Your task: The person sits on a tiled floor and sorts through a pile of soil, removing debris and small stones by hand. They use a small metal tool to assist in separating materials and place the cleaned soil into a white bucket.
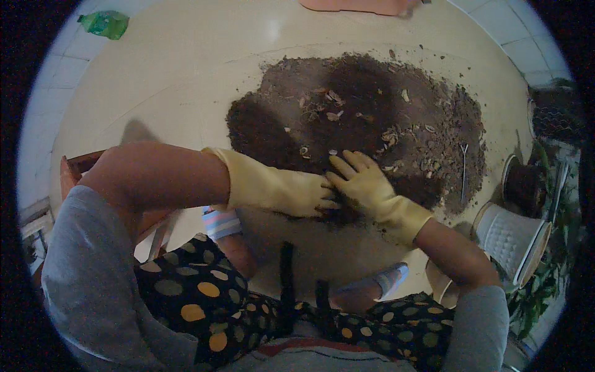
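Both my hands wear yellow rubber gloves and meet at the near edge of a wide heap of dark soil [353, 93]. My left hand [327, 195] comes in from the left, its fingers bent down into the soil, so what lies under them is hidden. My right hand [365, 181] rests palm down on the soil, fingers spread and pointing up and left, with nothing seen in its grip. The two hands nearly touch. Pale dry scraps, perhaps bulb or root pieces [390, 137], lie scattered over the heap. A small metal fork-tipped tool [464, 172] lies on its right side.
The soil lies on a beige floor covering [162, 93]. At right are a tipped white textured pot [509, 242], a dark-filled pot [523, 186] and leafy plants [534, 302]. A crumpled green plastic piece [104, 24] lies far left; a pinkish-orange plastic object [358, 5] is at the top.
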{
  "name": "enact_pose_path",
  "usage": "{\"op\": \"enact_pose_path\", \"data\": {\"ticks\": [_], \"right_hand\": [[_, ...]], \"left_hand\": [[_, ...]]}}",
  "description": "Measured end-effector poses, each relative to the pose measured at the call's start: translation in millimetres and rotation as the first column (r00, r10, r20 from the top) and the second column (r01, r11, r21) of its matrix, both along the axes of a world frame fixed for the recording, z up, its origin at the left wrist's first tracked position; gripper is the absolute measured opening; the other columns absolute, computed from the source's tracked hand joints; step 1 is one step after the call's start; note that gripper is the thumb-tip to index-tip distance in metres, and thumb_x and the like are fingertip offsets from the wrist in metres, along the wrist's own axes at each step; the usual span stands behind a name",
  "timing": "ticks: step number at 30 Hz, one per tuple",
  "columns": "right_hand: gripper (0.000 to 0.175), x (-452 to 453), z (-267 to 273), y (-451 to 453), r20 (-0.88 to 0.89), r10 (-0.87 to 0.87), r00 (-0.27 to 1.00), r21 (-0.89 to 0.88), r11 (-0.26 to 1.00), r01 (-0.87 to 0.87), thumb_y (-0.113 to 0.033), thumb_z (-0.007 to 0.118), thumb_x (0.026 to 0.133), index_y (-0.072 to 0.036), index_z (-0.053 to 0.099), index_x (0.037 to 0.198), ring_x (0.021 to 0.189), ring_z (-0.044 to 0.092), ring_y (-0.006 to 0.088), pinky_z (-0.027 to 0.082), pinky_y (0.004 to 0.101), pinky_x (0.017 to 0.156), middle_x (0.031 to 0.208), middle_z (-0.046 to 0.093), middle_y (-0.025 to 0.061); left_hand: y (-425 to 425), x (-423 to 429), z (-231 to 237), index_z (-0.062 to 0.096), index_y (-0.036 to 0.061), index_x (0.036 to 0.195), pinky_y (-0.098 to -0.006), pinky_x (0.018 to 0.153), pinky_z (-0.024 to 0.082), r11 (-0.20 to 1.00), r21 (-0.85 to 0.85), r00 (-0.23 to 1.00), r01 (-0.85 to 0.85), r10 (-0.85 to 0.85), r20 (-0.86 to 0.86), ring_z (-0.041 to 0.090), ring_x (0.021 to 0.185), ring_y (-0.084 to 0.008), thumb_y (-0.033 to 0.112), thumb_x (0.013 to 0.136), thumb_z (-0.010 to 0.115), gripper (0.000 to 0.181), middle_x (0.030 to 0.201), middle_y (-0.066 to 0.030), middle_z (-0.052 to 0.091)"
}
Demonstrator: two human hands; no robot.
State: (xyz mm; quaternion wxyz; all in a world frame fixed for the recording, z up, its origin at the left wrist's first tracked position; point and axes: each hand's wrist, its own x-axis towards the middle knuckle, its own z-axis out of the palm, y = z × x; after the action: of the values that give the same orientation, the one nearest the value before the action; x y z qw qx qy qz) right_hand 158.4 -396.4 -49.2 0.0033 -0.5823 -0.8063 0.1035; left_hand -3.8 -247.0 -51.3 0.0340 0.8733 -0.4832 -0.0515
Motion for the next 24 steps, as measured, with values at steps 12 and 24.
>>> {"op": "enact_pose_path", "data": {"ticks": [12,24], "right_hand": [[0.036,191,-8,-80,-0.021,-0.606,0.795,-0.015,0.795,0.606,-0.019,0.062,0.089,-0.009,0.064,0.124,0.114,0.06,0.0355,0.047,0.0414,0.098,0.125,0.062,0.0183],[0.044,106,10,-60,-0.122,-0.254,0.96,0.045,0.964,0.261,-0.005,0.067,0.076,-0.007,0.061,0.119,0.075,0.06,0.0345,0.048,0.0438,0.066,0.086,0.064,0.0155]], "left_hand": [[50,3,-11,0.065,0.0054,0.108,-0.0374,0.096,0.054,0.955,0.151,0.962,-0.257,0.267,-0.054,0.066,0.103,-0.0307,0.012,0.081,0.058,0.029,0.122,-0.0133,0.062],[56,48,-6,0.067,0.0119,0.111,-0.0392,0.068,0.056,0.757,0.254,0.506,-0.602,0.607,-0.612,0.068,0.089,-0.0317,-0.001,0.082,0.062,0.032,0.101,-0.0115,0.069]]}}
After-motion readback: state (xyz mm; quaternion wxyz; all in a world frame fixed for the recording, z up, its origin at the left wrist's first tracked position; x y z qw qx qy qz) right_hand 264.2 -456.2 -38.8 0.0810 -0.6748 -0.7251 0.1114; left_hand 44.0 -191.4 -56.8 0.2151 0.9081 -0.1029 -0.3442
